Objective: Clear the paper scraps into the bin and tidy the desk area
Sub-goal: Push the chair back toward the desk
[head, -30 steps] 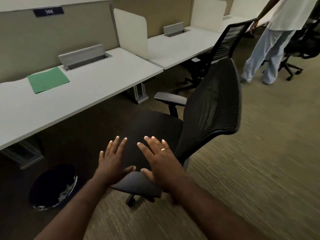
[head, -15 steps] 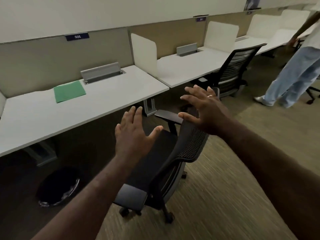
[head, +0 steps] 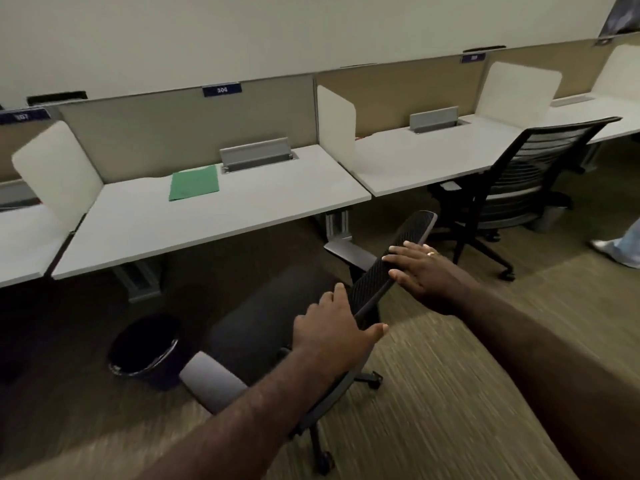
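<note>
Open-plan office: row of numbered desks [head: 221,216], divider panels [head: 337,124], mesh swivel chairs [head: 540,174], carpet

Both bare forearms reached forward from the lower edge of the view, the left from the bottom centre and the right from the bottom right corner. The left hand [head: 334,327] was palm down, its fingers curled over and thumb stretched out to the right. The right hand [head: 424,271] lay flat and open, fingers spread leftward, with a ring on one finger.
</note>
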Motion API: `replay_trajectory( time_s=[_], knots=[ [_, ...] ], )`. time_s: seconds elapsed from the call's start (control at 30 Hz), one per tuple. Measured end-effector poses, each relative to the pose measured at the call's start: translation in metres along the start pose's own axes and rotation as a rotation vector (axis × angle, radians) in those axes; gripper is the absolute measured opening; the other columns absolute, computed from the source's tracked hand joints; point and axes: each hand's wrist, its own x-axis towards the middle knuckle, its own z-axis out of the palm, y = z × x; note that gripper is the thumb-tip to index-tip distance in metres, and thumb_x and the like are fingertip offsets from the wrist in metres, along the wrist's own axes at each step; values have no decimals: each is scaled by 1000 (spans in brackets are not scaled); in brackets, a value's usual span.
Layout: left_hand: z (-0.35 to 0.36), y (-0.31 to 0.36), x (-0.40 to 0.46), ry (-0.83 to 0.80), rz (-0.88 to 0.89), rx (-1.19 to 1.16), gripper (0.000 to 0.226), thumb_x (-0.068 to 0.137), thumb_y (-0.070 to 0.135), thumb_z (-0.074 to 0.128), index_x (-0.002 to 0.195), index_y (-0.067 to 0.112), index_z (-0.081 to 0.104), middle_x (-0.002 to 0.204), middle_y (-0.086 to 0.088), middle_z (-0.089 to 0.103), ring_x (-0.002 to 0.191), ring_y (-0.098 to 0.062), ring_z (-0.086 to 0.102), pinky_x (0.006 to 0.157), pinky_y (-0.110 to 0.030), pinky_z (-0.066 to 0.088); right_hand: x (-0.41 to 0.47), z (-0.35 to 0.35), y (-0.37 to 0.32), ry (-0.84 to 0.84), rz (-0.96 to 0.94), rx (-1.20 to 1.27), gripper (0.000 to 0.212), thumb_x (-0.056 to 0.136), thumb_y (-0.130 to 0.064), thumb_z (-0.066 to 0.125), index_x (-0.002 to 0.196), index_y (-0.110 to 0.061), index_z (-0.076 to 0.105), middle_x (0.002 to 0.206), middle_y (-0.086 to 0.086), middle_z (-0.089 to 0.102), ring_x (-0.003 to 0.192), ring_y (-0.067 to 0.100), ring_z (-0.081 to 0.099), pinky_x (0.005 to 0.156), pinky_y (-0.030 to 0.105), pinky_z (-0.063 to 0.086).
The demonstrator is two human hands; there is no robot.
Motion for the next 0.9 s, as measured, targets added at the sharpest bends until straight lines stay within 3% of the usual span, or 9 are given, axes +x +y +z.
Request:
replay_trajectory(
  time_s=[0.13,0.23,0.47,0.6,0.9],
  knots=[
    [13,-3,0,71,-43,92,74,86,63,39,144,19,24,138,-5,46,118,-26,49,91,-44,42,13,6,24,-14,-32,-52,89,76,-83,2,144,-35,33,155,-5,29,145,16,16,118,43,14],
    [12,-14,3,163,-16,129,62,87,63,35,134,22,36,124,-3,56,107,-25,55,83,-41,44,24,4,31,-44,-94,-140,94,70,-87,-2,146,-38,26,156,-6,25,146,15,11,118,46,7],
    [2,-36,14,193,41,189,77,79,81,20,129,25,39,117,2,58,100,-18,58,75,-36,47,60,-1,50,-62,-169,-157,101,62,-94,6,140,-39,37,147,-7,39,141,15,23,116,38,4],
    [-6,-55,24,210,24,209,85,75,85,13,129,25,41,118,3,59,101,-17,58,81,-39,50,79,8,41,0,-173,-95,106,59,-97,7,133,-34,50,136,-5,50,136,19,33,114,42,9],
    [-27,-97,43,217,39,206,85,75,85,20,140,31,33,122,6,59,104,-13,57,77,-31,46,106,19,7,38,-129,-78,102,60,-96,8,133,-36,46,138,-5,46,136,18,29,116,46,8]
  ],
)
